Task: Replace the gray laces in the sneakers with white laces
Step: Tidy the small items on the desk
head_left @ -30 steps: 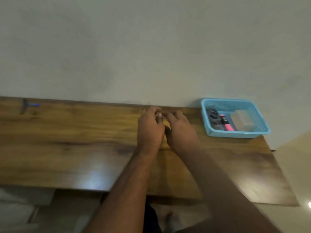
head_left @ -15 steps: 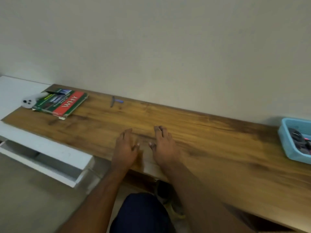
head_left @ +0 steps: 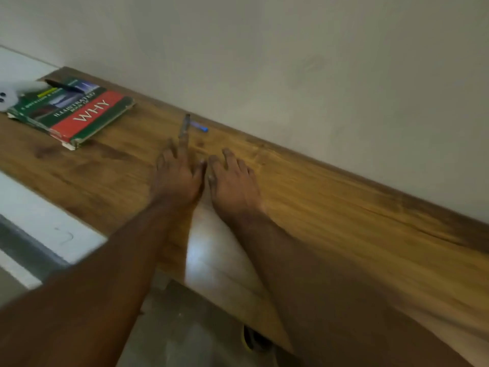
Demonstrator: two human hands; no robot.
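Two bare forearms are reaching from the near edge across the wooden desk (head_left: pixel 330 207), which is serving as the landmark. Below its near edge, a dark shape with a yellowish rim (head_left: pixel 254 340) is lying on the floor; whether it is a sneaker cannot be told, and no laces are showing. Mid-desk, the left hand (head_left: pixel 176 176) and right hand (head_left: pixel 234 181) are lying palm down, side by side, fingers relaxed and spread, gripping nothing; thumbs are nearly touching. Right of the hands, bare wood is running wide toward the desk's right end. Just beyond the left hand's fingertips, a pen (head_left: pixel 184 127) with a blue cap (head_left: pixel 201 127) is lying near the desk's far edge, where the wall (head_left: pixel 264 62) is rising. Toward the desk's far left corner, a book (head_left: pixel 76 112) is lying flat, a dark marker (head_left: pixel 63 86) resting on it and a white object (head_left: pixel 13 95) sitting beside it.
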